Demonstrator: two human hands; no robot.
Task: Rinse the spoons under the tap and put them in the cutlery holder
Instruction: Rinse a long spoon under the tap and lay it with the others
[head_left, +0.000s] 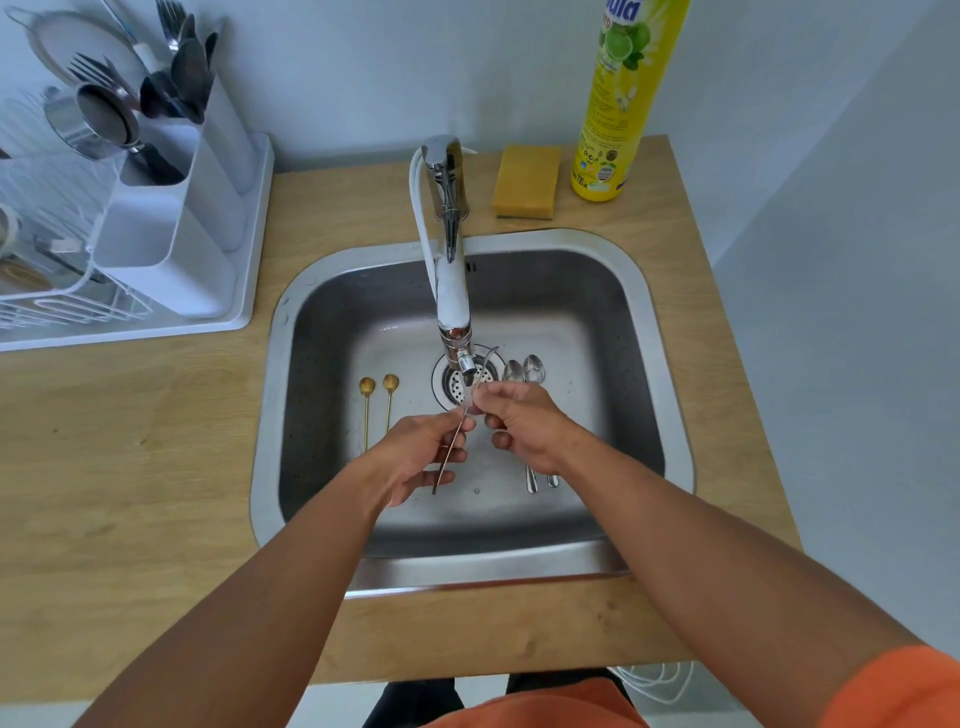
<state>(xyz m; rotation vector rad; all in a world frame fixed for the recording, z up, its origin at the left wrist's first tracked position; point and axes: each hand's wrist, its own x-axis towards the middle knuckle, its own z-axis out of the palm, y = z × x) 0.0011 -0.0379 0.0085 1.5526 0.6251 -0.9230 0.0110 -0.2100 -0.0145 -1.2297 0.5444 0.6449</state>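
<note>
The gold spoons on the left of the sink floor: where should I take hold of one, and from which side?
Probably by the thin handle, from above. Both gold spoons lie flat on the sink floor, bowls toward the tap, handles toward you, with a gap between them. Their near ends hide behind the left hand, so pinch mid-handle.

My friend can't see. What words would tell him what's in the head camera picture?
Two hands, left hand and right hand, hold a spoon under the tap above a steel sink. Two gold spoons and two silver spoons lie in the sink. A white cutlery holder stands on the counter to the left.
</note>
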